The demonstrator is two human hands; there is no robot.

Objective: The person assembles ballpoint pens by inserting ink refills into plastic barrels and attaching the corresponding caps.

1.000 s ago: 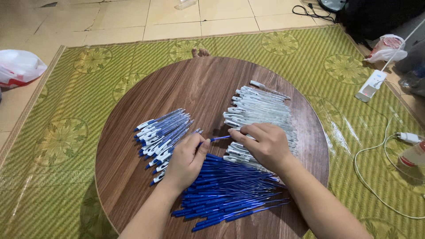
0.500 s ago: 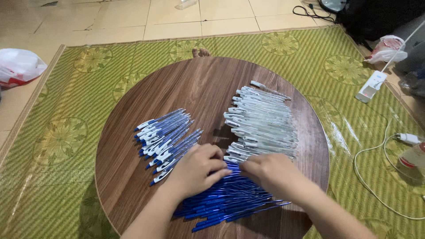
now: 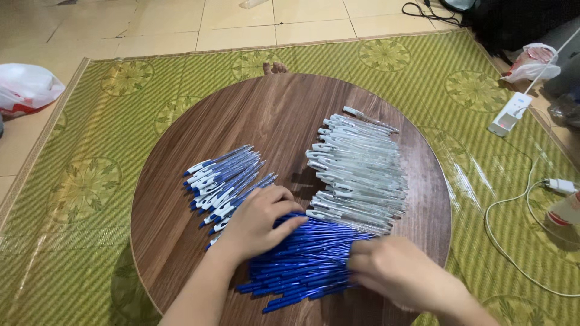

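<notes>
The left hand (image 3: 260,224) lay palm down on the near heap of blue refills (image 3: 305,262), fingers bent and spread over the rods, pressing rather than clasping; the right hand (image 3: 393,271) rested on the same heap's right end, fingers curled among the tips, though whether it pinched any single rod could not be told.

The risk, as I judged it, lay in the heap itself; the refills were thin, round, smooth plastic rods, loosely crossed, and a sideways push from either hand could have sent them rolling toward the near rim of the round wooden table (image 3: 181,241), which stood just beside the right wrist; some could have dropped onto the green woven mat (image 3: 78,199). A sweep forward by the left fingers could also have mixed the rods into the assembled blue pens (image 3: 223,181), with their white clips, which lay just beyond and left of that hand; the pile of clear barrels (image 3: 359,172), glossy and pale with grey-white caps, lay just beyond the right hand, touching the heap's far edge, and could as easily have been disturbed.

The table showed a dark, matt wood grain; the mat was ribbed, with round floral medallions.
</notes>
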